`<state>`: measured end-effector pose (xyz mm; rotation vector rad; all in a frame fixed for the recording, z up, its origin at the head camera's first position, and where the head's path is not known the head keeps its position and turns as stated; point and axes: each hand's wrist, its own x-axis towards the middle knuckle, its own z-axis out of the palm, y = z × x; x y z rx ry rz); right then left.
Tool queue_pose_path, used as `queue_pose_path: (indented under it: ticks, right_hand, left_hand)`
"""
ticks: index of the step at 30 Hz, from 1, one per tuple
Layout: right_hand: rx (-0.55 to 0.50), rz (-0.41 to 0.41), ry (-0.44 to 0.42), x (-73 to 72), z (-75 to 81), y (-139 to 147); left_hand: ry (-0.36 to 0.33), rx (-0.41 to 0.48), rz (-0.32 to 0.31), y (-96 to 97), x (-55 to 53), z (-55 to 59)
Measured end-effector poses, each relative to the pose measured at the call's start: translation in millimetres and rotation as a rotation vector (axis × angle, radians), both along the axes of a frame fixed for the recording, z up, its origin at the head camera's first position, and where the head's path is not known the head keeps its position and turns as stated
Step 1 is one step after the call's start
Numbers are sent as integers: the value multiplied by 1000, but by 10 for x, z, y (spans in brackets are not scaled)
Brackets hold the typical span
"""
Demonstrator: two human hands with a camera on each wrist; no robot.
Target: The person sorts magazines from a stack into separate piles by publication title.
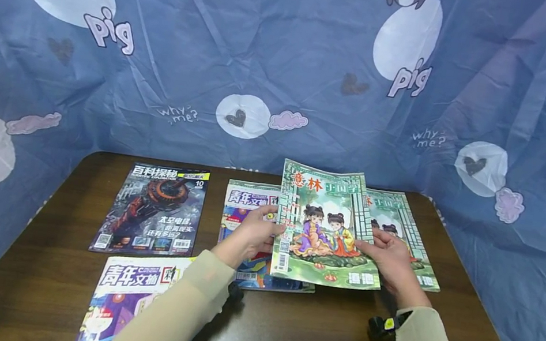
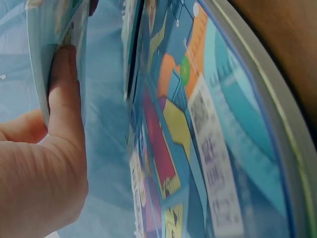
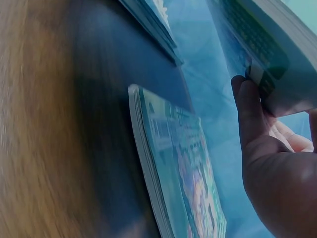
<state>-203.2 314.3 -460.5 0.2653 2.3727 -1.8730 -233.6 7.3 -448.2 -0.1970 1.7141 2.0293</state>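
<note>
A green magazine (image 1: 329,231) with two cartoon children on its cover is held up between both hands, tilted toward me. My left hand (image 1: 255,231) pinches its left edge, and in the left wrist view the fingers (image 2: 64,94) lie along one face. At the opposite edge my right hand (image 1: 391,260) grips with the thumb on the cover; the right wrist view shows its fingers (image 3: 250,106) behind the pages. Partly hidden under the held magazine is a stack topped by a purple and blue magazine (image 1: 251,266). Right of it lies a matching green magazine (image 1: 420,243).
A dark magazine (image 1: 157,212) with an orange and black machine on its cover lies at the table's back left. Nearer, another purple and white magazine (image 1: 121,300) is partly covered by the left sleeve. A blue patterned cloth (image 1: 287,67) hangs behind the brown table (image 1: 307,338).
</note>
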Motion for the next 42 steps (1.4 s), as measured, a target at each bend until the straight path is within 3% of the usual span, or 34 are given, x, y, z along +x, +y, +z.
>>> queue_pose_path:
  ticks: [16, 20, 30, 37, 42]
  right_hand:
    - [53, -25, -63, 32, 101, 386]
    - [37, -48, -71, 32, 95, 497]
    - [-110, -142, -74, 91, 80, 761]
    - [76, -183, -27, 19, 34, 831]
    - [143, -173, -20, 9, -10, 929]
  left_hand:
    - [-12, 14, -26, 428, -47, 70]
    - [-1, -7, -17, 581, -71, 63]
    - [49, -64, -68, 923, -93, 46]
    - [59, -78, -61, 1077, -119, 21]
    - [53, -80, -36, 1209, -125, -14]
